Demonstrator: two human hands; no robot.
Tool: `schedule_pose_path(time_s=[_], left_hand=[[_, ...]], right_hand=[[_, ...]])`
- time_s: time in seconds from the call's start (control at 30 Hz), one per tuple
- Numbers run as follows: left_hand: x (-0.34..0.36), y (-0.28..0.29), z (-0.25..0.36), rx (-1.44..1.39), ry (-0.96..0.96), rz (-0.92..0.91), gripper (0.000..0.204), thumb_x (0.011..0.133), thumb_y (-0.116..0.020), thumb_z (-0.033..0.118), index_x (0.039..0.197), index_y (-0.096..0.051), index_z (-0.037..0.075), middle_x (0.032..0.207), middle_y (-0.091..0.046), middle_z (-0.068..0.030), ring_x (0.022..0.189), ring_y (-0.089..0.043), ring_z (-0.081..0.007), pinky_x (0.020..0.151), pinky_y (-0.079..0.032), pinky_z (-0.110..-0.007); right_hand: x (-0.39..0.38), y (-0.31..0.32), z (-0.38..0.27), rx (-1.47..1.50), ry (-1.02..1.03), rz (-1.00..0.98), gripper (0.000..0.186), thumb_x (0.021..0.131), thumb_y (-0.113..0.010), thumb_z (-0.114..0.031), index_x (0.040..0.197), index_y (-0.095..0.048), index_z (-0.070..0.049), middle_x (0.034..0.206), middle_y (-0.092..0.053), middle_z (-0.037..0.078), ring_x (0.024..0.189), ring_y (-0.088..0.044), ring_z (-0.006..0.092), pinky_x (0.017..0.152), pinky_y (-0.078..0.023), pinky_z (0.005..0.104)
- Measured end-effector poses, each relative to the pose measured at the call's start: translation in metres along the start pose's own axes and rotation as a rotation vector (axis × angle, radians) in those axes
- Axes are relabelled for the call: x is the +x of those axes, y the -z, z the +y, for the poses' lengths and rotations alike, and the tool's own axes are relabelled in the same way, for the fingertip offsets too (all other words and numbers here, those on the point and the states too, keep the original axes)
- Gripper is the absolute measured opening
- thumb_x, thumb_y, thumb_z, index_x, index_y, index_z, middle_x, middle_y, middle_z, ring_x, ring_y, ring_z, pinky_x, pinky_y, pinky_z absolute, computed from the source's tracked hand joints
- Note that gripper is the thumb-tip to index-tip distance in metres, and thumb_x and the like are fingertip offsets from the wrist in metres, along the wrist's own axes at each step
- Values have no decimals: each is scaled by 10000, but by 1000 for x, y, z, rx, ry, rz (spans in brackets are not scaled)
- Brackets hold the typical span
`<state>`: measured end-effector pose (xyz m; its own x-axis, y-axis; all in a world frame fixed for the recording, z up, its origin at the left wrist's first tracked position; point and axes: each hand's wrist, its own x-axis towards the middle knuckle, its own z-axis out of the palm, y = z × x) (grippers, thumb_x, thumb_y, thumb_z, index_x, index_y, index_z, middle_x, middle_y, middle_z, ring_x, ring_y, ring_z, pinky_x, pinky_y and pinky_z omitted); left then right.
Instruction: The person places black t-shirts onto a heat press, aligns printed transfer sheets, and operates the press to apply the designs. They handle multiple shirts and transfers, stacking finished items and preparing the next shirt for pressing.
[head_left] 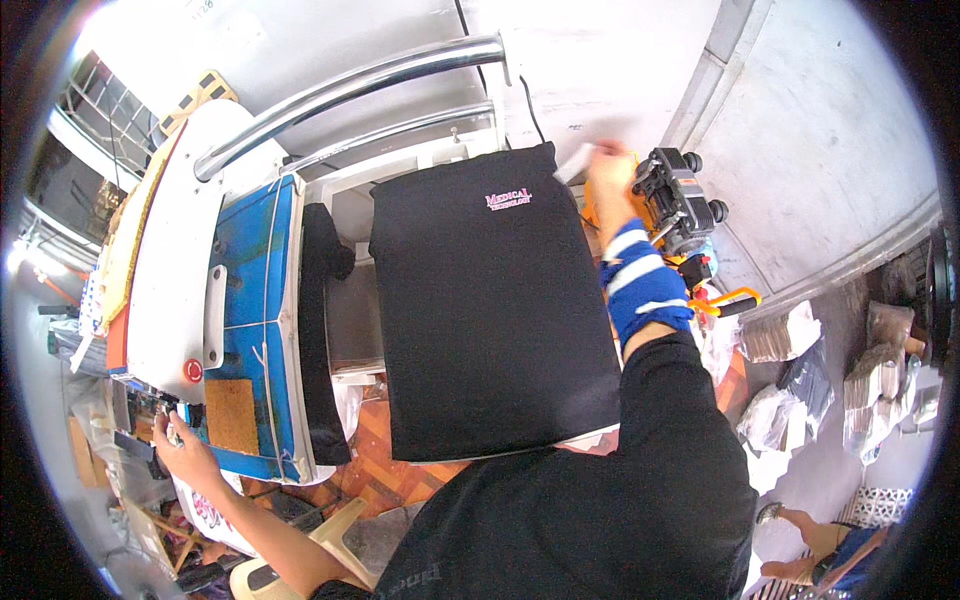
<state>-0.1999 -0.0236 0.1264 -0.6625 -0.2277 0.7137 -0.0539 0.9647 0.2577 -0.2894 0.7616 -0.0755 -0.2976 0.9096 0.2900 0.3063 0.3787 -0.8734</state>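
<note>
A black shirt (490, 330) lies flat over the platen of a heat press, with a small pink-and-white print (508, 199) near its far right corner. Just past that corner, my right hand (612, 170) pinches a small white sheet (573, 163), smeared by motion. My left hand (187, 452) is at the near end of the white and blue press head (258, 350), just below a red round button (193, 371). Its fingers curl at dark parts there, and what they grip is hard to make out. More black cloth (322, 330) hangs beside the press head.
A chrome tube (350, 90) arches behind the shirt. An orange and black machine (680, 200) stands close to my right forearm. Plastic-wrapped stacks (875, 385) sit at the right. A person's bare legs (815, 545) show lower right, and a cream plastic chair (335, 535) stands below my left arm.
</note>
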Motion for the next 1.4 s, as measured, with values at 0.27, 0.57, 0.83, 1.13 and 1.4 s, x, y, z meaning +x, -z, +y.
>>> schedule_pose_path(time_s=[0.27,0.57,0.83,1.13,1.4], left_hand=[[-5,-44,-77,383,-80,-311,635,1026,-478,568,1124,-679,-26,1169,-667,-218,1224,-547,-426,1057,-365,-578],[0,-27,-31,420,-247,-317,654,911,-624,617,1076,-671,-14,1085,-706,-204,1133,-617,-446,1071,-332,-695],[-65,8,2,-190,-451,-149,471,911,-715,336,1171,-656,-52,1282,-591,-267,1265,-490,-470,1146,-314,-574],[-135,125,11,-1262,-344,-1111,280,842,-763,84,1092,-686,-17,1122,-655,-186,851,-679,-283,772,-563,-365],[-153,87,-113,-1222,-255,-1104,102,905,-701,24,995,-696,-25,901,-705,-92,777,-671,-189,678,-537,-311]], right_hand=[[-73,180,104,307,-348,-81,67,886,-696,-122,880,-670,-60,782,-673,50,667,-634,149,604,-513,316],[-236,329,177,360,-506,155,201,895,-669,27,1078,-586,10,918,-653,69,770,-644,161,693,-551,300],[-370,327,7,451,-119,76,114,903,-703,11,998,-645,-15,895,-660,38,783,-637,113,699,-532,257],[-593,281,-220,780,265,-723,208,854,-678,131,966,-664,-44,1026,-666,87,925,-668,167,813,-542,296],[-566,236,-296,180,794,-345,443,837,-773,-108,1240,-610,-26,1272,-609,201,1222,-567,391,1062,-436,491]])
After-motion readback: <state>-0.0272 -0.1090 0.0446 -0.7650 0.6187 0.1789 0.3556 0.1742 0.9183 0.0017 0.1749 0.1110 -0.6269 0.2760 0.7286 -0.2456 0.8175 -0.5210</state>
